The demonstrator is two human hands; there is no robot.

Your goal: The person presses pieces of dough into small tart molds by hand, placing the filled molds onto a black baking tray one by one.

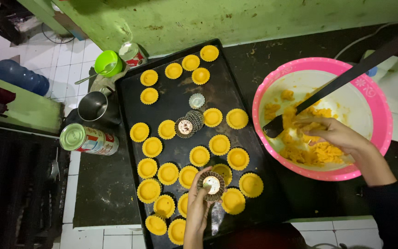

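At about six o'clock over the black baking tray (pixel 130 83), the left hand (pixel 199 205) pinches an empty fluted tart mould (pixel 211 185) by its rim, just above the filled moulds (pixel 168 173) packed with yellow dough. At three o'clock the right hand (pixel 332 133) is closed on a clump of yellow dough (pixel 309 154) inside the pink bowl (pixel 378 99), where a black spatula (pixel 342 80) leans. Spare empty moulds (pixel 189 124) lie mid-tray. At nine o'clock on the counter (pixel 102 184) lie a tin can (pixel 88 139), a steel cup (pixel 93 106) and a green cup (pixel 108 62).
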